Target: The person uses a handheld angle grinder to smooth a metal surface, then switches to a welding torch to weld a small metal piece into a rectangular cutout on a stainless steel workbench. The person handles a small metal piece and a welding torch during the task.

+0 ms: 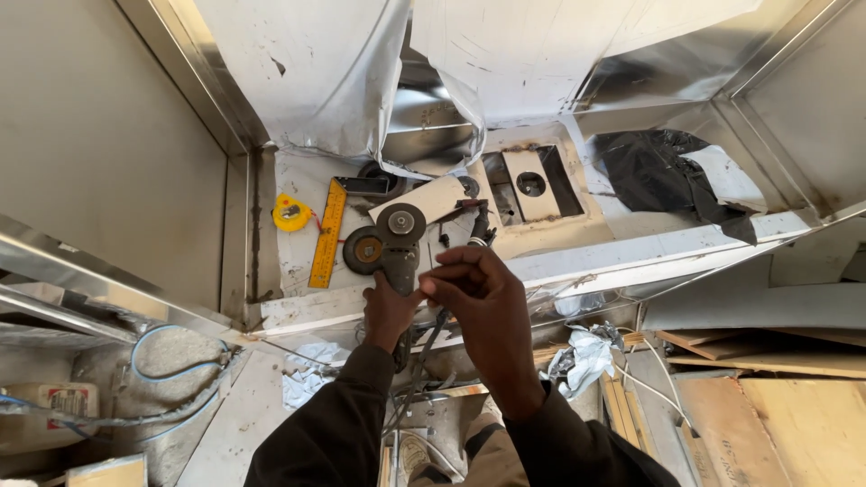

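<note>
Both sleeves (379,424) reach forward; I see my left hand (388,311) wrapped around the grinder (397,257), whose disc (401,222) sits over the ledge (559,261). Right hand (478,298) pinches narrowly beside it, level (328,233) and tape (290,213) lying close left.

Both arms in dark sleeves, extended forward, converging at centre. Left hand (390,311) lower, fingers curled in closed grip. Right hand (478,298) above, fingertips pinched together, wrist bent.

Yellow tape measure (290,213), yellow ruler (328,234), black plastic sheet (657,167).
</note>
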